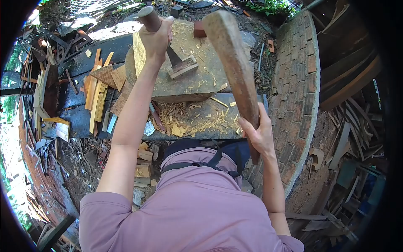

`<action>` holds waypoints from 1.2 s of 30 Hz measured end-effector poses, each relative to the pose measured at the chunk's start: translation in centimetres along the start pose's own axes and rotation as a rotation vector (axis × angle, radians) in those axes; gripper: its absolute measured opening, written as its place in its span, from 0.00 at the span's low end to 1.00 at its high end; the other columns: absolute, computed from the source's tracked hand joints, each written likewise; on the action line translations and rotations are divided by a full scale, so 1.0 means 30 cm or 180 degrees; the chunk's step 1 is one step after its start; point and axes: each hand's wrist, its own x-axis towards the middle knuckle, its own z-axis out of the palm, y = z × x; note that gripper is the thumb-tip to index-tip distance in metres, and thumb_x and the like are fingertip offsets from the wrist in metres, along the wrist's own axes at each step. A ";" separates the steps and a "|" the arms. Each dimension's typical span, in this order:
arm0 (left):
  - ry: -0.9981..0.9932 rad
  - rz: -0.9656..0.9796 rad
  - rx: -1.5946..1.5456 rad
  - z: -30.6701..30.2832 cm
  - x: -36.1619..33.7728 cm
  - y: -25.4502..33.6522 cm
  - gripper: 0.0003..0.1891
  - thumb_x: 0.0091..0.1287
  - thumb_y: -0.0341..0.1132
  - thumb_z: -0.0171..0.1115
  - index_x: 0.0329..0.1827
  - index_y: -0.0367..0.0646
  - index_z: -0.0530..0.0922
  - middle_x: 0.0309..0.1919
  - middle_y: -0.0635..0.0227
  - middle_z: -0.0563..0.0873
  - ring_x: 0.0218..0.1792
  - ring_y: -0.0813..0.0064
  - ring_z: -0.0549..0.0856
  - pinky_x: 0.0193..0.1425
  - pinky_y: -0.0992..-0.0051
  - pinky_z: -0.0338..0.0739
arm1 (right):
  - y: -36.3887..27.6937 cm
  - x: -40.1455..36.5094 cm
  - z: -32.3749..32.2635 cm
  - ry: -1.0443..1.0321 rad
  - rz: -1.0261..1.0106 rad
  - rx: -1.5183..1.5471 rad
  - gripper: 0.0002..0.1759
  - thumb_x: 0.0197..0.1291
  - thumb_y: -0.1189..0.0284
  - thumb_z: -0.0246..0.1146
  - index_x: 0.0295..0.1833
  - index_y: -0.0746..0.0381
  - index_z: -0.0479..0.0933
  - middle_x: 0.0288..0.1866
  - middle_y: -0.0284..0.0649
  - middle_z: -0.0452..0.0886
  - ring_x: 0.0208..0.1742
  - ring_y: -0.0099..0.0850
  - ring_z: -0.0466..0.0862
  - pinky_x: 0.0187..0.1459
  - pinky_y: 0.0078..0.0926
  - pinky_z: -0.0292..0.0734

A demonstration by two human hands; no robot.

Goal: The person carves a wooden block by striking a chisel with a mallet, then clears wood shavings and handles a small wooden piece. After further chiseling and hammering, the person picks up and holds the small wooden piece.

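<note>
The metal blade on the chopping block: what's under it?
A small pale wood block, standing on the chopping block amid shavings. The blade covers the spot where its edge meets the wood.

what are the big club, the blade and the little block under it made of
The club in the right hand looks like bare, unfinished wood: rough brown grain, worn head. The blade below the left hand looks like dark, dull metal, probably steel; its handle seems smooth wood. The small block is pale raw wood, with similar chips scattered nearby.
</note>
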 end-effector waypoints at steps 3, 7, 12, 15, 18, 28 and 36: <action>-0.0115 -0.0050 0.0206 0.006 -0.002 0.011 0.10 0.65 0.27 0.68 0.29 0.43 0.74 0.16 0.74 0.75 0.15 0.84 0.72 0.20 0.80 0.67 | -0.006 0.031 0.001 0.0383 -0.0719 0.0041 0.29 0.60 0.62 0.71 0.60 0.64 0.70 0.37 0.42 0.84 0.32 0.31 0.85 0.38 0.30 0.80; -0.0113 0.0069 0.0314 0.018 -0.002 0.002 0.10 0.65 0.27 0.68 0.29 0.43 0.74 0.16 0.73 0.75 0.15 0.84 0.73 0.20 0.81 0.66 | -0.090 0.123 0.043 0.0452 -0.0780 -0.0495 0.29 0.60 0.64 0.71 0.61 0.64 0.69 0.38 0.43 0.84 0.34 0.29 0.85 0.39 0.31 0.80; -0.0063 0.0147 0.0338 0.001 -0.022 0.010 0.10 0.65 0.27 0.68 0.29 0.42 0.75 0.15 0.73 0.75 0.14 0.84 0.72 0.18 0.81 0.65 | -0.095 0.154 0.087 0.0007 -0.0356 0.0406 0.29 0.62 0.62 0.71 0.62 0.64 0.69 0.34 0.38 0.80 0.24 0.22 0.80 0.25 0.23 0.75; 0.0016 0.0024 0.0097 -0.012 -0.030 0.019 0.10 0.64 0.27 0.69 0.29 0.42 0.74 0.15 0.73 0.75 0.14 0.84 0.72 0.18 0.80 0.64 | -0.073 0.160 0.085 0.0006 -0.0500 0.0823 0.29 0.61 0.63 0.72 0.61 0.64 0.70 0.34 0.36 0.79 0.24 0.22 0.79 0.25 0.21 0.75; -0.0141 0.0086 0.0109 -0.006 -0.026 -0.007 0.10 0.64 0.27 0.69 0.29 0.41 0.75 0.15 0.74 0.74 0.14 0.84 0.72 0.18 0.80 0.65 | -0.093 0.161 0.052 -0.0111 -0.0539 0.1047 0.28 0.62 0.64 0.72 0.60 0.66 0.70 0.37 0.37 0.79 0.26 0.23 0.79 0.25 0.21 0.77; -0.0175 0.0367 0.0942 0.021 0.047 -0.096 0.09 0.64 0.28 0.70 0.29 0.42 0.76 0.17 0.73 0.77 0.15 0.86 0.74 0.19 0.82 0.68 | -0.101 0.201 0.040 -0.0006 -0.0310 0.0346 0.28 0.61 0.64 0.72 0.59 0.67 0.71 0.37 0.40 0.82 0.27 0.23 0.81 0.29 0.23 0.77; -0.0160 0.0036 0.0526 0.025 0.040 -0.060 0.08 0.65 0.27 0.69 0.31 0.42 0.76 0.18 0.75 0.76 0.16 0.86 0.73 0.19 0.83 0.67 | -0.371 0.247 0.023 0.0241 -0.1720 0.0565 0.26 0.62 0.65 0.69 0.59 0.65 0.69 0.38 0.38 0.81 0.30 0.24 0.80 0.32 0.24 0.76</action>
